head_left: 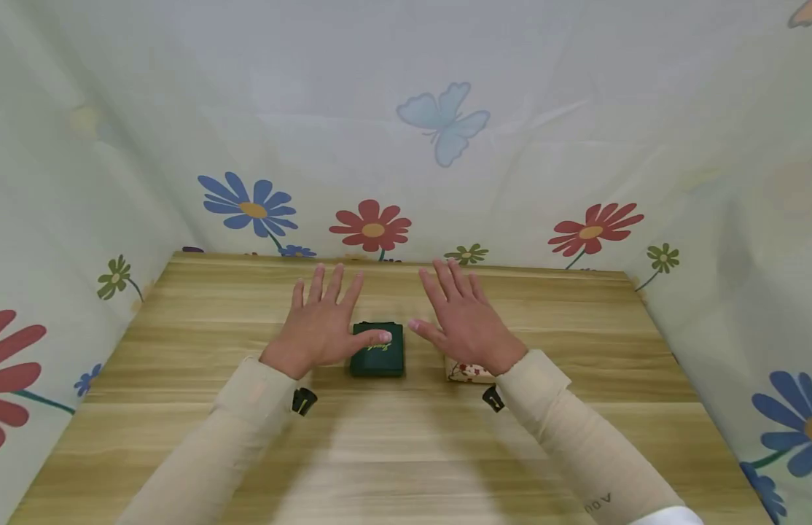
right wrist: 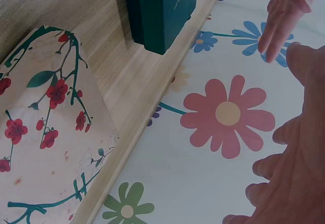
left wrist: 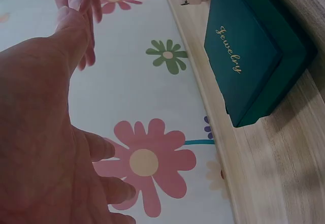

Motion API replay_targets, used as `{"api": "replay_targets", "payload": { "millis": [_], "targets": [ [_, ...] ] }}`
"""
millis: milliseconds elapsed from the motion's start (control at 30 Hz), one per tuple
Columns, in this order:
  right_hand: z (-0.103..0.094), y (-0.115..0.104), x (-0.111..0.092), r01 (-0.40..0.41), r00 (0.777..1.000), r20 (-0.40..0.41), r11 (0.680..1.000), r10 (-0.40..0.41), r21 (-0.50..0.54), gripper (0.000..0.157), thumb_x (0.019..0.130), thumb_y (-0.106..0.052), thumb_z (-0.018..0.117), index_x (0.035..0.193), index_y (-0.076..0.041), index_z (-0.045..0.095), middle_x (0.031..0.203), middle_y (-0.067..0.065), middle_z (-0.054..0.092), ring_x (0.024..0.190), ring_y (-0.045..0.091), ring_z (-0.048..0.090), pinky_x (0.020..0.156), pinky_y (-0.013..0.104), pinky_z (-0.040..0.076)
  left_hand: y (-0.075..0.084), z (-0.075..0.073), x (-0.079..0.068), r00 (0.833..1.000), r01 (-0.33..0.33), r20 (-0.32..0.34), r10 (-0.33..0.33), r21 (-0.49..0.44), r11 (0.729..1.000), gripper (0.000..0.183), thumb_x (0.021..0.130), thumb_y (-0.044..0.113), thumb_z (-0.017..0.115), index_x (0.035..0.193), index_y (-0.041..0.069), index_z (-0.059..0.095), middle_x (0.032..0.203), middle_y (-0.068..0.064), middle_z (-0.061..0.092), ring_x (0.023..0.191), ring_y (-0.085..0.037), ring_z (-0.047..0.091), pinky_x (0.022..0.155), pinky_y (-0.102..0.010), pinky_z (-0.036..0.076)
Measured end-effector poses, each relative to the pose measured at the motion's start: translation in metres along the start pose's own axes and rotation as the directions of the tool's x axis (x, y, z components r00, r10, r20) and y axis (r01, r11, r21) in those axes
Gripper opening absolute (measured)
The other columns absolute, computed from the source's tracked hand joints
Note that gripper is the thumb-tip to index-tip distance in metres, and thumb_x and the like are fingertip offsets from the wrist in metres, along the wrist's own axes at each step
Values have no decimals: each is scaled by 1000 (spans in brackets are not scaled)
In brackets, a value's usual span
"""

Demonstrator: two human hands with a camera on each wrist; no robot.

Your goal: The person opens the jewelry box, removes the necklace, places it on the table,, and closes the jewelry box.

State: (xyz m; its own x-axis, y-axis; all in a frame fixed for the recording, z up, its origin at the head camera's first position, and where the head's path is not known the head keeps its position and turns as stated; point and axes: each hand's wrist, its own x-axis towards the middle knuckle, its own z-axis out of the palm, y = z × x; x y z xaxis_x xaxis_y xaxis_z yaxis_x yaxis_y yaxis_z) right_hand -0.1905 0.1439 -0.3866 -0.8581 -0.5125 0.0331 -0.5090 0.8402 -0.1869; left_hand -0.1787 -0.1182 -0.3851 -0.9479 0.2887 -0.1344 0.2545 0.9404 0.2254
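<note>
Both hands hover over the wooden table with fingers spread and palms down, holding nothing. The left hand [head_left: 319, 327] is beside a dark green jewelry box [head_left: 380, 359], its thumb overlapping the lid in the head view. Gold "Jewelry" lettering shows on that green lid in the left wrist view. Over a cream box with red blossoms [head_left: 468, 372] is the right hand [head_left: 470, 328], hiding most of it from the head camera. In the right wrist view the floral box [right wrist: 51, 127] shows its red flowers and green branches.
The wood-grain table [head_left: 393, 452] ends at the back against a white cloth [head_left: 301, 95] printed with flowers and a butterfly. The same cloth hangs along the left and right sides. A small black clip [head_left: 304, 401] shows near each cuff.
</note>
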Motion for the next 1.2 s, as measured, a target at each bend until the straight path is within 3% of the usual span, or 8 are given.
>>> {"api": "replay_targets", "payload": {
  "millis": [367,633,900,1200],
  "targets": [
    [6,-8,3,9,999,31,999,-8,-33,89,106,-62,44,168,-9,9,177,16,-2,164,38,-4,131,63,8,-7,7,-4,996,-57,-62,58,3,998,109,90,80,54,169,15,16,175,-21,9,161,-50,1,128,-71,5],
    [14,-9,3,-1,999,50,999,3,-52,89,105,-63,43,169,-11,7,177,15,-1,164,37,-3,131,62,6,-11,16,-4,995,-74,-62,75,17,997,110,89,82,53,168,14,18,175,-21,12,161,-50,6,128,-70,9],
    [21,-11,4,7,998,68,997,-2,-72,90,105,-65,41,169,-13,5,177,16,4,164,38,4,132,61,9,-14,22,-3,996,-75,-40,75,2,997,110,89,82,53,168,14,17,175,-21,10,162,-48,1,129,-68,7],
    [28,-12,2,22,996,92,999,-17,-50,90,105,-64,42,169,-10,7,177,17,2,164,36,-2,132,61,9,-16,31,-4,995,-89,-45,88,-6,996,113,88,81,56,168,11,19,174,-23,16,162,-47,3,129,-66,9]
  ]
}}
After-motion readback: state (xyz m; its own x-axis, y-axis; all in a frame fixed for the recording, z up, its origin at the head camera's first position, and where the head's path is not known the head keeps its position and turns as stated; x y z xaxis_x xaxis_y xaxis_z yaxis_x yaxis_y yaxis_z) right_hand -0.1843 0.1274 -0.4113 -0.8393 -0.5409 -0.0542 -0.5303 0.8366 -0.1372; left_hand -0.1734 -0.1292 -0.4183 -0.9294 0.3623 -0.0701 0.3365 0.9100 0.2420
